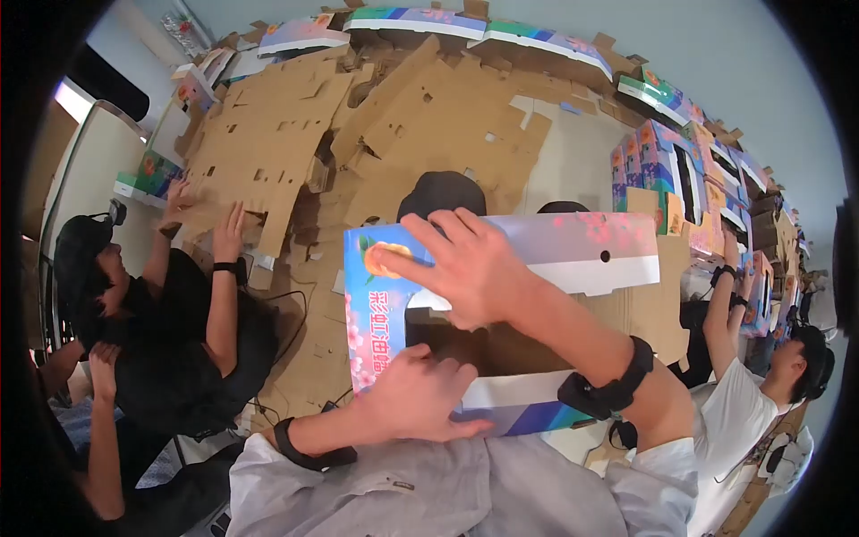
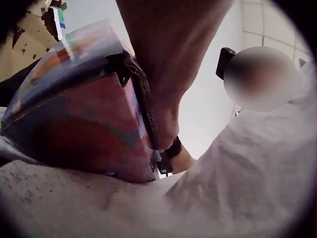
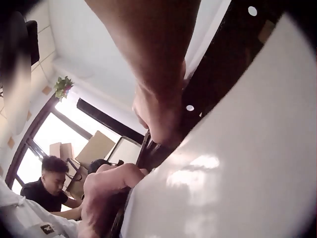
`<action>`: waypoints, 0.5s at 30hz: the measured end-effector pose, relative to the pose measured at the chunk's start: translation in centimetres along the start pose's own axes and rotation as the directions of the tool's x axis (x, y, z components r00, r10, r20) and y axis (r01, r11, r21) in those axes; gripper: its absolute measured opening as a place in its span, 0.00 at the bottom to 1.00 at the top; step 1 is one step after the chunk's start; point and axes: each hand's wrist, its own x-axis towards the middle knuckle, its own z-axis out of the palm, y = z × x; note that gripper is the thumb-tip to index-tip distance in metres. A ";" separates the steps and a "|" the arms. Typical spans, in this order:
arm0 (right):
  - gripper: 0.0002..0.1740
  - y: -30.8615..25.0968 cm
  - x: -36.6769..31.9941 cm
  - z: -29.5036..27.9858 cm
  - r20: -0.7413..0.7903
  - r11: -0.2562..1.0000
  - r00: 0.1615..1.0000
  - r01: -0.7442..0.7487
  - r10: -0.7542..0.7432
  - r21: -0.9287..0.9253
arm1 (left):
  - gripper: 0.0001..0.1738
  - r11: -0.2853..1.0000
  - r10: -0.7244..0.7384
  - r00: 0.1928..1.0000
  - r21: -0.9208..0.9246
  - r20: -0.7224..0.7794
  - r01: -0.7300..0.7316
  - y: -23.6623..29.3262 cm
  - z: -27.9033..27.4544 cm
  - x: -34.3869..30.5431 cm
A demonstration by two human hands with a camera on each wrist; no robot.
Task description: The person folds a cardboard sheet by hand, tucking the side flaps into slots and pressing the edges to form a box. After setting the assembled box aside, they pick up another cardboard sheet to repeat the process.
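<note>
A printed carton (image 1: 573, 255) with pink blossoms, an orange fruit and a white band lies across my lap, its dark opening (image 1: 483, 345) facing up. My right hand (image 1: 465, 268) rests on its upper panel with the fingers spread and straight, pressing it. My left hand (image 1: 420, 394) curls over the lower edge of the opening and grips the white flap (image 1: 510, 389). In the left wrist view the carton (image 2: 79, 109) fills the left side above my grey shirt. The right wrist view shows the carton's white panel (image 3: 237, 168), with both hands at the edge of its dark gap.
Flat brown cardboard blanks (image 1: 394, 125) cover the floor ahead. Folded printed cartons (image 1: 671, 170) are stacked at the right. A person in black (image 1: 179, 322) handles cardboard on the left. Another in a white shirt (image 1: 743, 403) reaches toward the stacks at the right.
</note>
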 end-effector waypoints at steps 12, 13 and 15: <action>0.59 -0.8 -0.9 -1.1 0.159 0.983 0.971 -0.182 0.176 0.020 | 0.31 0.991 0.089 0.995 0.107 -0.034 -0.085 -0.9 1.4 0.7; 0.59 -0.6 -1.0 -1.1 0.184 0.980 0.964 -0.198 0.192 0.013 | 0.31 0.990 0.106 0.994 0.101 -0.036 -0.102 -0.9 1.2 0.7; 0.58 -1.0 -1.4 -1.8 0.216 0.980 0.957 -0.200 0.196 0.001 | 0.29 0.988 0.132 0.990 0.090 -0.042 -0.128 -0.7 1.6 0.6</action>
